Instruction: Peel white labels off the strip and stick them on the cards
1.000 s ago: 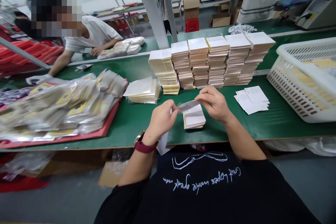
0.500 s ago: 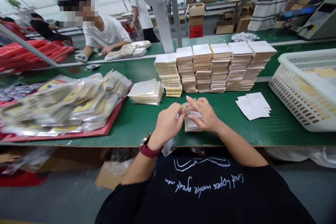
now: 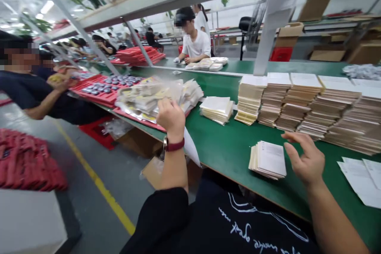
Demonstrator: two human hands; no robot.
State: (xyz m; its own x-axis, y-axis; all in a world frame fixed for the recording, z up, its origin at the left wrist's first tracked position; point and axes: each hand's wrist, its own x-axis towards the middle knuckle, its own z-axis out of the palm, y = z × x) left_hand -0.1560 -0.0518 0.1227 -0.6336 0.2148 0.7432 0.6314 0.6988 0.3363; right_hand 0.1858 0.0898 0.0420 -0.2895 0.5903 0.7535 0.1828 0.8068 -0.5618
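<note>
My left hand [image 3: 171, 117] is closed at the near edge of a heap of clear bagged packets [image 3: 143, 97]. A clear plastic bag [image 3: 174, 86], smeared by motion, shows just beyond its fingers; the hand seems to grip it, and its contents are unclear. My right hand [image 3: 306, 156] is open above the green bench, fingers apart and holding nothing. Just left of it stands a short stack of white cards [image 3: 270, 158], not touched by either hand. A low stack of cream-coloured packets [image 3: 217, 109] lies between the heap and the tall card stacks [image 3: 309, 103].
Loose white cards [image 3: 361, 180] lie at the right. Red trays [image 3: 101, 91] of small dark parts run along the bench at left, beside a co-worker [image 3: 44, 79]. Another person [image 3: 195, 41] works across the bench. A metal post [image 3: 263, 24] rises behind the card stacks.
My view has swung left. My left hand has left the short card stack and moved left to the packet heap. My right hand has come off the stack to its right and opened.
</note>
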